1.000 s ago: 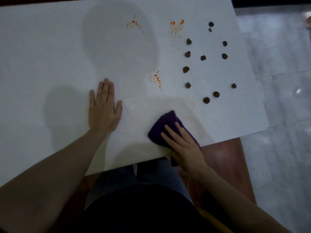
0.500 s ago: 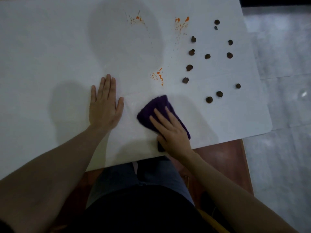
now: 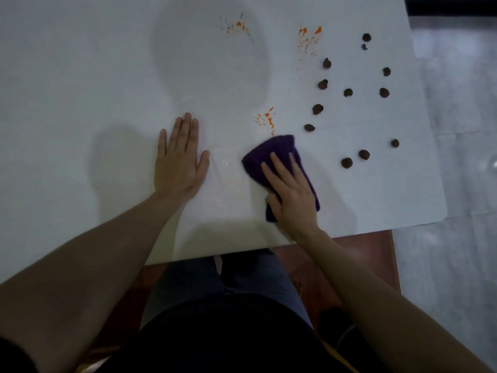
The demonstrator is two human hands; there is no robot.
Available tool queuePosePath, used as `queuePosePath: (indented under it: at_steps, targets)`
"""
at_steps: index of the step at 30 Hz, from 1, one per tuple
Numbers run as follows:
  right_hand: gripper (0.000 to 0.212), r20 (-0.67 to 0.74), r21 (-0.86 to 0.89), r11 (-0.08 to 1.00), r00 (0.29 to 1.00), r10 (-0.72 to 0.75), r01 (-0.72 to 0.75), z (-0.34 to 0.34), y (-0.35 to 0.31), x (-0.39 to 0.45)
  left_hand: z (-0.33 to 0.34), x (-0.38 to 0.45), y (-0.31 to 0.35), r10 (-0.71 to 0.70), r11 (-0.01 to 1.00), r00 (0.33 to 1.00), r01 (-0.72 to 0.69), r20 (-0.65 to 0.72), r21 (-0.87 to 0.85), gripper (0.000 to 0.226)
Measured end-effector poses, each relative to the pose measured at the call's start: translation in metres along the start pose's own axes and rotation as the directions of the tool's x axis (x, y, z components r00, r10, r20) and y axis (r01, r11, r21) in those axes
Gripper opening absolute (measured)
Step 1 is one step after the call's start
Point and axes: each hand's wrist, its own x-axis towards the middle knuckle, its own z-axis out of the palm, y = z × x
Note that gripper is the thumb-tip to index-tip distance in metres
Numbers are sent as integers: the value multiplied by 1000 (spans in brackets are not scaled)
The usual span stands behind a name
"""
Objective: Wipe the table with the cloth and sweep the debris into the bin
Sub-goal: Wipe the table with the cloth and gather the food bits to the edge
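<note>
The left hand [image 3: 178, 162] lies flat on the white table [image 3: 67, 90], fingers straight, holding nothing. Beside it, the right hand [image 3: 291, 195] presses the purple cloth [image 3: 271, 154] down with flat fingers. An orange splash [image 3: 267, 119] sits just above the cloth. Small brown bits [image 3: 347, 162] lie further right.

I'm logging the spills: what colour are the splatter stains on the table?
Orange: the splatter stains stand out on the white table in the head view.

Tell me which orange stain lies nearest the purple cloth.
The lowest orange splatter, just beyond the folded purple cloth's far edge; the other two lie much farther away.
</note>
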Motion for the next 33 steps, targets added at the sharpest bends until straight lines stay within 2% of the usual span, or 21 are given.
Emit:
queuePosePath:
  at_steps: [3,5,8,11,14,16,19,22,24,26,29,33]
  targets:
    - [52,83,-36,981,979,-186,190,1,-1,-24,-5,3,0,-5,999,1000,5,-12,-47,65]
    - [52,97,-29,980,977,-191,195,-5,10,-32,-11,11,-5,-9,995,999,4,-47,-102,63]
    - [53,36,12,998,997,-69,68,-9,19,-16,-19,36,-23,-38,994,994,27,-101,-107,62]
    - [57,-16,13,995,995,95,-94,-4,14,26,-17,60,-40,-65,997,995,61,-73,-55,65]
    - [58,-84,57,958,955,285,-281,7,2,87,-11,67,-44,-87,996,994,86,-61,-15,67]
    - [55,-127,49,939,930,344,-340,18,-13,125,-9,67,-45,-87,996,994,87,-66,-4,67]
    - [54,-143,28,964,953,266,-265,34,-41,154,-10,66,-45,-92,996,994,92,-60,2,67]
    - [56,-21,1,997,997,80,-80,35,-56,135,-11,66,-44,-96,995,995,96,-38,5,67]
    - [57,48,-9,999,998,-35,36,28,-46,111,-11,66,-43,-97,995,995,98,-34,5,68]
    - [58,62,-21,999,997,-49,51,18,-25,93,-11,67,-43,-98,995,995,98,-29,4,69]
    - [57,10,-14,995,995,103,-103,3,6,105,-11,68,-43,-99,995,994,99,-39,1,69]
    - [55,-94,34,940,935,342,-340,2,12,180,-10,68,-43,-95,995,994,95,-44,0,69]
